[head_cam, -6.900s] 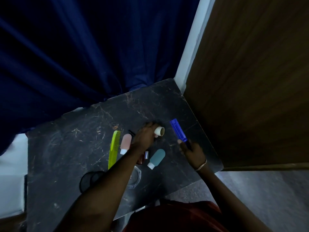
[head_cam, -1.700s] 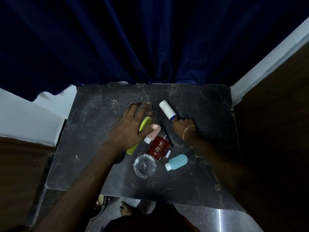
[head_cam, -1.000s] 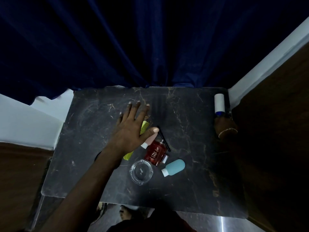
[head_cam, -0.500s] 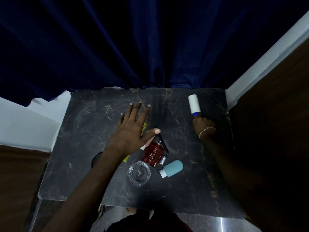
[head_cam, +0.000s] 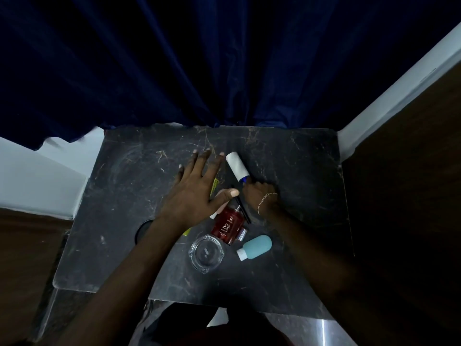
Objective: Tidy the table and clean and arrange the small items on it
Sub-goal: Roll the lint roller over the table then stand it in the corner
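My right hand (head_cam: 259, 196) grips the blue handle of a lint roller (head_cam: 237, 166), whose white roll lies on the black marble table (head_cam: 299, 171) near its middle. My left hand (head_cam: 197, 193) rests flat with fingers spread over a green comb (head_cam: 215, 188) and a pink bottle (head_cam: 219, 209), both mostly hidden. Just below lie a red perfume bottle (head_cam: 228, 224), a thin black stick (head_cam: 243, 208), a teal bottle (head_cam: 255, 247) and a glass ashtray (head_cam: 206, 253).
A dark blue curtain (head_cam: 199, 58) hangs behind the table. A wooden panel (head_cam: 411, 171) stands close on the right, and a white wall (head_cam: 37, 176) on the left. A dark round object (head_cam: 142, 229) peeks out beside my left forearm.
My right hand has rolled the lint roller from the table's right side back left to the middle, beside my left hand. My left hand has stayed on the comb.
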